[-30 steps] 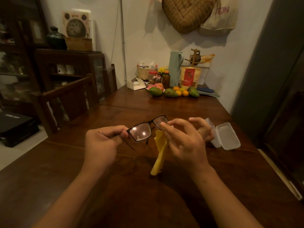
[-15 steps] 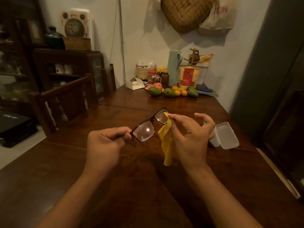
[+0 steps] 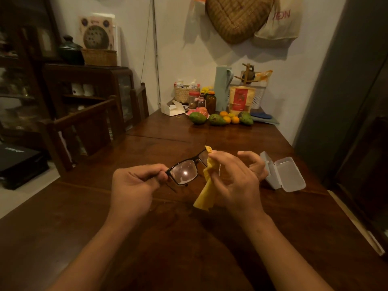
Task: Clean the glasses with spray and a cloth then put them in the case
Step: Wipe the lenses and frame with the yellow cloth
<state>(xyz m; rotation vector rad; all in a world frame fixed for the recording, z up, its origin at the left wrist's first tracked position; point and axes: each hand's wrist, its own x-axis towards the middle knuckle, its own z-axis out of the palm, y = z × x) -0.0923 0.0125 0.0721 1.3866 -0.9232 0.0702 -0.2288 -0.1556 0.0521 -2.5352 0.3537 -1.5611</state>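
My left hand [image 3: 134, 185]: fingers curled, pinching the outer corner of the glasses frame between thumb and forefinger. It is the hand farther from the case.

My right hand [image 3: 237, 181]: thumb and forefinger pinch the yellow cloth onto one lens. My other fingers are loose and half spread, their tips reaching toward the case and close to its hinged edge. I cannot tell whether they touch it.

Glasses [image 3: 185, 172]: black-framed, held in the air between my two hands, left of the case and higher than it. They are tilted, so the end nearer the case sits higher. The lens farther from the case is bare, smeared, and shows a bright spot of reflected light. The lens nearer the case is mostly covered by cloth and my fingers. A folded temple tip pokes out below the frame.

Cloth [image 3: 204, 194]: yellow, wrapped over the lens nearer the case. A corner sticks up above my fingertips and the rest hangs down past my palm.

Case [image 3: 287, 175]: pale translucent plastic, lying open on the table just beyond my right hand, its lid flat.

Table [image 3: 184, 248]: dark wood, carrying the case.

Beyond the case, by the wall: green fruit [image 3: 197, 118] and small oranges [image 3: 231, 119] in a row. Behind them are a red-labelled pouch [image 3: 241, 99], a pale green jug [image 3: 222, 89] and some jars.

Far left of the case: a dark wooden chair [image 3: 88, 131] pulled up to the table.
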